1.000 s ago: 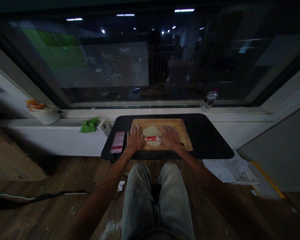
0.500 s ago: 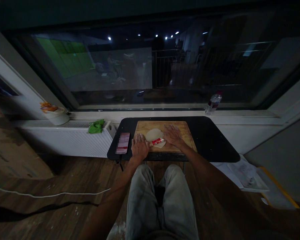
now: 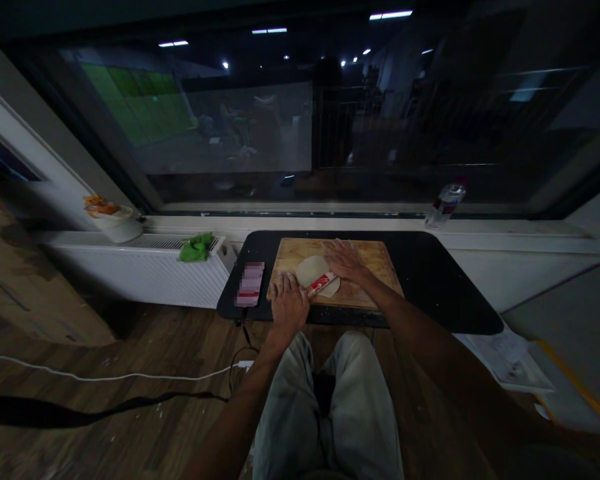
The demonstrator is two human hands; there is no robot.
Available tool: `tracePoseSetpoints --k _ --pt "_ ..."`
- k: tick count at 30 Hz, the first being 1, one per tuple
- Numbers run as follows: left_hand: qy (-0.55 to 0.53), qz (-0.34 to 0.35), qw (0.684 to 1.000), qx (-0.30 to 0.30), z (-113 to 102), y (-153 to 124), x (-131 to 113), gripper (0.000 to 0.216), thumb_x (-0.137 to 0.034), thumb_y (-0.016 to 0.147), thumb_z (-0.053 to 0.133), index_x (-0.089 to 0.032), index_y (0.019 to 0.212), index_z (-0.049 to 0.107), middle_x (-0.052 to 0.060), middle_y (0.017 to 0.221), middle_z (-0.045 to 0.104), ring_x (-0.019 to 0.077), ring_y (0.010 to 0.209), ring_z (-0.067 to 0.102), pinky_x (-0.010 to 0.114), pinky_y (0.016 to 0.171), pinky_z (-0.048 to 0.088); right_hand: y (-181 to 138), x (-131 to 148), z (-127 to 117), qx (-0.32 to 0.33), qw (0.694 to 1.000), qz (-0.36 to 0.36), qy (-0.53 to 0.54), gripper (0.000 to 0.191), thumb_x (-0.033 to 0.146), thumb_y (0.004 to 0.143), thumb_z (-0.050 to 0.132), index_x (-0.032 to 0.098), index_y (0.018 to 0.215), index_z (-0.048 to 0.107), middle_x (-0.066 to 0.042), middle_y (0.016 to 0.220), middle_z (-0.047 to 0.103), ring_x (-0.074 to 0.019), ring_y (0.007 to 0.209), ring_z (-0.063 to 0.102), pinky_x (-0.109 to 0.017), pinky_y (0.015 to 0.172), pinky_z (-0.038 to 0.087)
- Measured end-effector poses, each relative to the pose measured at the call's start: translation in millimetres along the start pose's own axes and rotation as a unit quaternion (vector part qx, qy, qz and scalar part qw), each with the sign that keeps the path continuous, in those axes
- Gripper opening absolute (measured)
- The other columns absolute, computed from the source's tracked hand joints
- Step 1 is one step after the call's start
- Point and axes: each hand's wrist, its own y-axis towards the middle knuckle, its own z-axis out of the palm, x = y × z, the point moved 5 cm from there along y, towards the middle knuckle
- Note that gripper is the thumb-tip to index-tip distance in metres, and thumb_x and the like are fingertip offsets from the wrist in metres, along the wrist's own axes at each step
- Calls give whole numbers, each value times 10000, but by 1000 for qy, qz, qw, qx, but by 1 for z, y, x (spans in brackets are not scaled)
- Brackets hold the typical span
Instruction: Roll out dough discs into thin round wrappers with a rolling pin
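A wooden board (image 3: 375, 267) lies on a small black table (image 3: 430, 287). On the board sits a flat pale round of dough (image 3: 313, 272). A red and white cylinder (image 3: 322, 284) lies slanted across the dough. My left hand (image 3: 289, 301) rests flat on the cylinder's near left end, fingers stretched out. My right hand (image 3: 346, 258) lies flat over its far right end, fingers spread.
A phone (image 3: 251, 293) lies on the table left of the board. A white radiator (image 3: 145, 273) with a green cloth (image 3: 196, 247) stands at the left, a bowl (image 3: 113, 223) on the sill beyond. A water bottle (image 3: 445, 203) stands on the sill. Cables cross the wooden floor; papers (image 3: 510, 363) lie at the right.
The cylinder has turned from level to slanted: my left hand pulled back toward me and my right hand pushed away. The camera view shifted left.
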Motion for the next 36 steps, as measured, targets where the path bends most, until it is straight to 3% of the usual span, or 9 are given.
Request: tracePoseSetpoints --k 7,16,22,26,32,36 --pt "4 -25 1000 16 1 15 11 650 -268 1118 445 -88 1737 521 255 1757 564 395 1710 455 647 1363 435 25 14 -8 6 1000 -6 2 682 527 1222 276 300 1863 334 -93 1917 353 -309 1785 285 -583 1465 138" --pt "21 -21 998 50 6 74 45 761 -302 1063 531 -76 1783 434 303 1796 487 465 1763 322 745 1359 382 41 18 -10 45 998 15 51 707 577 1224 270 332 1886 231 -99 1949 260 -320 1812 187 -635 1446 158" --pt "21 43 993 104 20 117 60 756 -186 1029 510 -98 1778 445 259 1799 504 414 1765 339 647 1387 390 23 18 -7 49 997 27 58 743 609 1217 293 310 1892 207 -116 1964 191 -336 1825 109 -653 1444 131" --pt "7 116 984 132 31 131 62 750 -167 1035 487 -108 1782 439 211 1841 464 370 1782 310 581 1424 342 2 21 -2 43 997 49 47 756 588 1207 338 302 1893 202 -99 1970 172 -338 1827 86 -650 1449 111" --pt "11 160 978 132 36 123 63 687 -215 1096 449 -178 1782 458 180 1824 499 340 1750 385 555 1410 367 -34 31 3 21 996 68 47 728 485 1189 340 268 1881 275 -98 1947 270 -370 1799 207 -647 1450 102" --pt "19 160 978 131 31 106 63 675 -254 1119 402 -111 1777 449 200 1848 457 363 1771 334 568 1415 348 -56 43 1 -3 996 83 45 703 469 1188 311 255 1855 362 -104 1915 358 -374 1766 298 -634 1446 140"
